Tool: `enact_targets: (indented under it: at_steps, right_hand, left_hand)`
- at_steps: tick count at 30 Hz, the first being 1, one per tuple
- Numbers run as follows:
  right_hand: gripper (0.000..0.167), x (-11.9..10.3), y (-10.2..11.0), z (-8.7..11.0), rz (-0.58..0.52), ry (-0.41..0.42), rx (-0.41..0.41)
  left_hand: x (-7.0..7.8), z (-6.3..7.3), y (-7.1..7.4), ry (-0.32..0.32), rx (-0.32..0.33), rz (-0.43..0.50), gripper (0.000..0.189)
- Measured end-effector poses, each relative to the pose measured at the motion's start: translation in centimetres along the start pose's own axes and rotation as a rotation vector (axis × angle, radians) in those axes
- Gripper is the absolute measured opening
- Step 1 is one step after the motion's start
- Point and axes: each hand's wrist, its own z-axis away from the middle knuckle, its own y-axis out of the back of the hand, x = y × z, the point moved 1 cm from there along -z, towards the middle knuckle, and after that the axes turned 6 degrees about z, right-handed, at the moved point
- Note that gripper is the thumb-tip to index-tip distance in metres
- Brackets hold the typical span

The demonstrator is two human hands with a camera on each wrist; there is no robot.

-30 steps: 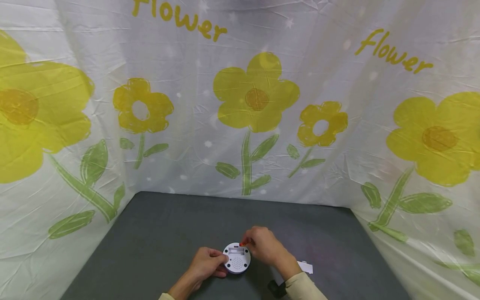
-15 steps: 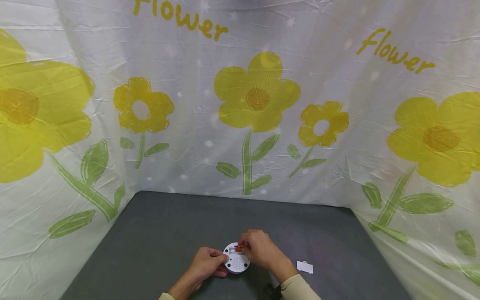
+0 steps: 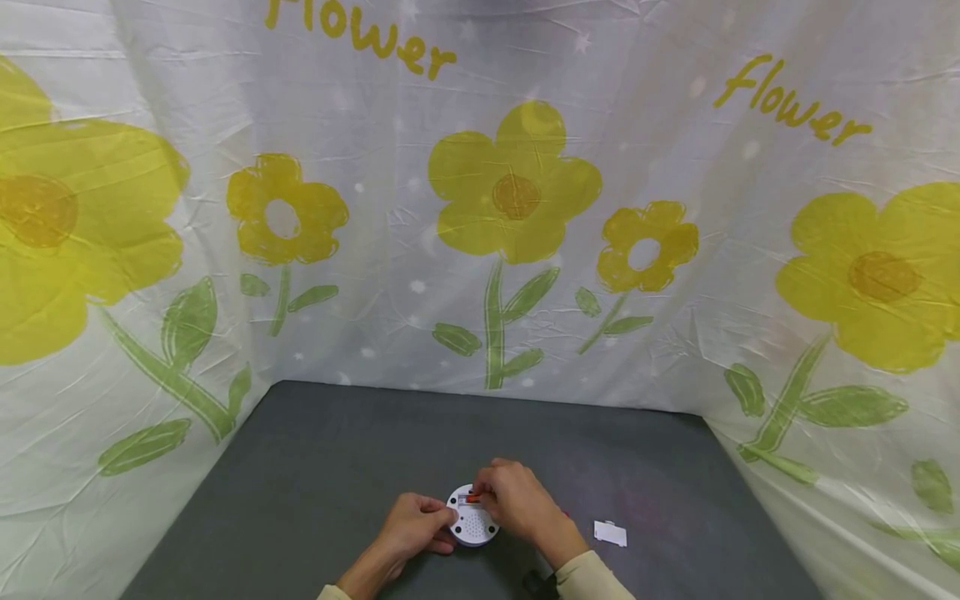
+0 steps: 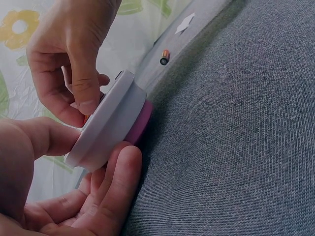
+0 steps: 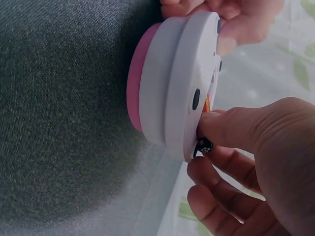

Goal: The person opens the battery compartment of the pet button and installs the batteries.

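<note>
A round white device (image 3: 474, 525) lies with its battery side up in the head view, showing a grille of small holes and black feet. Its pink lower part (image 4: 140, 120) faces the table. My left hand (image 3: 412, 527) grips the rim, thumb on top and fingers underneath. At the open battery compartment, my right hand (image 3: 516, 497) pinches an orange battery (image 3: 472, 498) between thumb and fingers. Part of that battery is hidden behind the fingers. In the right wrist view, the right thumb (image 5: 229, 129) presses close to the device's face.
A white battery cover (image 3: 610, 533) lies on the dark grey table (image 3: 360, 433), right of the right hand. Another battery (image 4: 165, 57) rests on the table in the left wrist view. A white curtain (image 3: 390, 292) with yellow flowers surrounds the table.
My right hand has moved slightly left and down, bringing the battery from the device's upper edge into the compartment. The wrist no longer overlaps the cover. My left hand stays put.
</note>
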Motion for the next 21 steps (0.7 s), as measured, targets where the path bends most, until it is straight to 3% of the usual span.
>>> enact_targets:
  at_steps: [8,14,21]
  right_hand:
    - [0.013,-0.3,-0.2,-0.1,0.024,0.008,-0.003]
    - [0.008,0.3,0.0,0.1,0.010,0.021,0.041]
    - [0.006,1.6,0.8,0.4,-0.055,-0.038,0.043]
  left_hand:
    - [0.1,0.0,0.0,-0.003,-0.003,-0.004,0.027]
    - [-0.1,0.1,-0.1,-0.011,-0.003,0.007,0.026]
    - [0.0,0.1,-0.1,-0.019,-0.001,0.004,0.028]
